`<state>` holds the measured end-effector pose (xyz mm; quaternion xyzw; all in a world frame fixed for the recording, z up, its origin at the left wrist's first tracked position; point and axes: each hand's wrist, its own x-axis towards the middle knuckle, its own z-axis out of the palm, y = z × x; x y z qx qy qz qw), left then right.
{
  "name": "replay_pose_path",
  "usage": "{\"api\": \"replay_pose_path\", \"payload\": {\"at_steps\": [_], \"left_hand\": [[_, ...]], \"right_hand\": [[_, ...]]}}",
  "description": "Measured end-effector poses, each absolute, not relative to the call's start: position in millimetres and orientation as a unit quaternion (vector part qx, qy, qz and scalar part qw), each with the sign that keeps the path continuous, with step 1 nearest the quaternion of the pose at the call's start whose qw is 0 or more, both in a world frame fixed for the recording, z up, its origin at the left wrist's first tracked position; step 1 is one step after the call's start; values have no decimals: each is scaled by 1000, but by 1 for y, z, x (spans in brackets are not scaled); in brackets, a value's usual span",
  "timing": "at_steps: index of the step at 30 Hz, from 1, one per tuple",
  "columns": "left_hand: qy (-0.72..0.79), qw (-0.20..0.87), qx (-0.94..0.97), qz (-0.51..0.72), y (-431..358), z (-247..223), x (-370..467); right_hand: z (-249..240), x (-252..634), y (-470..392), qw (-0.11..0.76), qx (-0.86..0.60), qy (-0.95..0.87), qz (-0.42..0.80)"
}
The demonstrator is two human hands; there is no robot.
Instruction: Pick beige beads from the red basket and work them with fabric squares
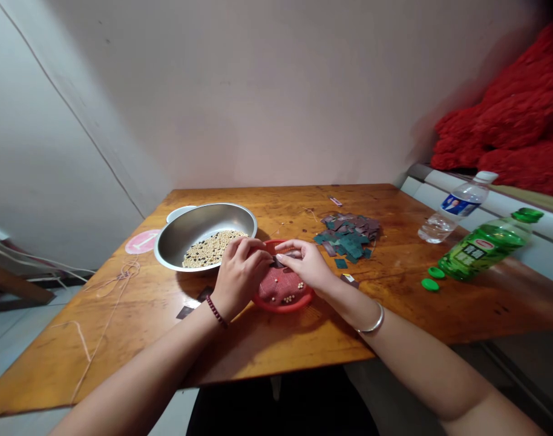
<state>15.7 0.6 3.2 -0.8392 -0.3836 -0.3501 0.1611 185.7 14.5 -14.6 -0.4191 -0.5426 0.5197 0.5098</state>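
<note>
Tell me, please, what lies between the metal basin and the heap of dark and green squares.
In the head view, the red basket, with the left hand and right hand over it, lies between basin and heap.

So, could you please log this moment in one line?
left hand, right hand: fingers at dark piece; below: red basket; metal bowl: bead-like bits

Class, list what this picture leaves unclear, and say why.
All in the head view:
- Dark piece: full shape, covered by left hand and right hand.
- Red basket: far rim, partly behind both hands.
- Green bottle: label's small print, too blurred.
- Red pile: full extent, cut off by right edge.
</note>
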Motion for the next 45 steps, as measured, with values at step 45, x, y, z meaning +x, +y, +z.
{"api": "replay_pose_path", "payload": {"at_steps": [45], "left_hand": [[-371,215,-808,-403,0,1,14]], "right_hand": [[0,190,9,466,-394,-475,634]]}}
